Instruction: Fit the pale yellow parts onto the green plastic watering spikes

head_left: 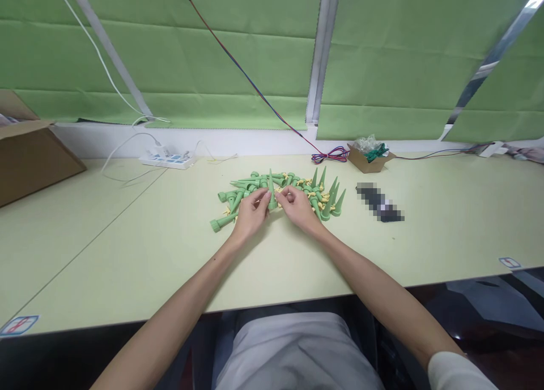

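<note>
A green plastic plant-watering spike (271, 187) stands point up in front of me. My left hand (250, 211) is closed, with thumb and fingers pinching the spike near its wide base. On the other side, my right hand (300, 210) is closed in a pinch beside the spike. A hint of yellow shows by its fingertips, but what it holds is too small to make out. Around and behind both hands spreads a pile of similar green spikes (329, 204) and capped green tubes (221, 222). Small yellow pieces (325, 198) lie among them.
Right of the pile lies a dark, pixelated object (378, 202). Behind it are a small cardboard box (368, 162) with plastic and green items and a coiled red-blue cable (331, 154). A power strip (168, 159) and a large cardboard box (38, 160) stand left.
</note>
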Demonstrator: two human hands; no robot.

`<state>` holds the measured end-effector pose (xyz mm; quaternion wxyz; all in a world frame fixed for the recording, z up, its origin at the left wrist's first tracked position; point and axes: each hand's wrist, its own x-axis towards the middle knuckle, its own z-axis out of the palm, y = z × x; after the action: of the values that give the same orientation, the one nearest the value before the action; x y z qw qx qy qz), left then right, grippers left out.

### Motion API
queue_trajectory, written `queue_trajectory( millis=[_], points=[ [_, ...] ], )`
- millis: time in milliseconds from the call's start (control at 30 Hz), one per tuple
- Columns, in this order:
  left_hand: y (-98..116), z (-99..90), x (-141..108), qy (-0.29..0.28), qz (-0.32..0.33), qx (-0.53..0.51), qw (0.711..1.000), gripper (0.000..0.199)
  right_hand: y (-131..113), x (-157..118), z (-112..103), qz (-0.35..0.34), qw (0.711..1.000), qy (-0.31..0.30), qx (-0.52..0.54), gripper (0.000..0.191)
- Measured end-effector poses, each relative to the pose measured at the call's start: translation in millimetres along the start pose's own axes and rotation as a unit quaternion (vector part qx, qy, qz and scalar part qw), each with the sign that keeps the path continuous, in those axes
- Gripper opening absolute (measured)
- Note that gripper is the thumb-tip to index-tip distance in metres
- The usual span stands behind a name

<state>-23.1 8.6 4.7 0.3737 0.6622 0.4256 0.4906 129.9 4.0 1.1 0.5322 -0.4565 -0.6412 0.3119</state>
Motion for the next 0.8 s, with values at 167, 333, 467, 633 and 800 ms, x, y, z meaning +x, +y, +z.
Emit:
queue_trajectory(
  millis=[167, 333, 467, 633, 800],
  points=[
    [4.0, -0.2, -2.5, 0.019, 0.045, 0.072, 0.996, 0.041, 3.4, 1.5, 2.2, 0.048, 0.996, -0.021, 0.073, 0.035],
    [3.0, -0.1, -1.3, -0.004, 0.053, 0.083, 0.995, 0.036, -0.8, 1.0, 4.2, 0.132, 0.970, -0.074, 0.191, 0.045],
    [-2.5, -0.3, 1.5, -0.008, 0.025, 0.041, 0.999, 0.037, -3.2, -0.8, 5.4, 0.119, 0.972, -0.078, 0.187, 0.052],
    [-7.4, 1.9, 2.8, -0.028, -0.007, -0.067, 0.997, 0.043, -1.6, -4.8, 9.6, 0.054, 0.993, -0.035, 0.094, 0.051],
    [-7.6, 6.0, -0.3, -0.024, -0.043, -0.130, 0.990, 0.045, -6.4, -12.1, 13.9, 0.030, 0.999, -0.017, 0.032, 0.048]
  ],
)
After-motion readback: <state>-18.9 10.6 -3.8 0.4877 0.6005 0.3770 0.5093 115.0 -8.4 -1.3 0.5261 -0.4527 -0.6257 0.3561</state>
